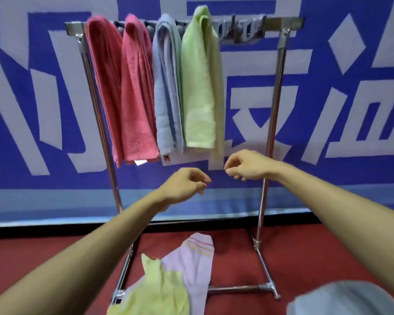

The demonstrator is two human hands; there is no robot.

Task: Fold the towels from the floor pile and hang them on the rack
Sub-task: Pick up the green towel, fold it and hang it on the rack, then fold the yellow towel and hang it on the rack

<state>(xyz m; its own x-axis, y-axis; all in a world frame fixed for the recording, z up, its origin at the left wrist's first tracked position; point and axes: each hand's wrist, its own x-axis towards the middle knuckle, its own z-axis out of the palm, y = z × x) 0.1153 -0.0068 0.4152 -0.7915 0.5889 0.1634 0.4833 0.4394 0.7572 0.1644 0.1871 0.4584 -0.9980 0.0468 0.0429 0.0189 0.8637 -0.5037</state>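
Where the red floor [305,258] lies nearest, a crumpled yellow-green terry towel [155,289] touches a pale lilac towel with thin pink and yellow stripes [198,258], both at the foot of the shiny steel rack [271,123]. Above them the left hand [187,187] and the right hand [248,165] hover apart, fingers loosely curled, grasping nothing. Four folded towels hang side by side over the rack's top bar: a dark red towel [105,83], a pink towel [137,98] with a small white tag [140,162] at its hem, too small to read, a grey-blue towel [167,92] and a light green towel [200,87]. Behind hangs a blue banner with large white characters [350,92], cut off by the frame and not legible.
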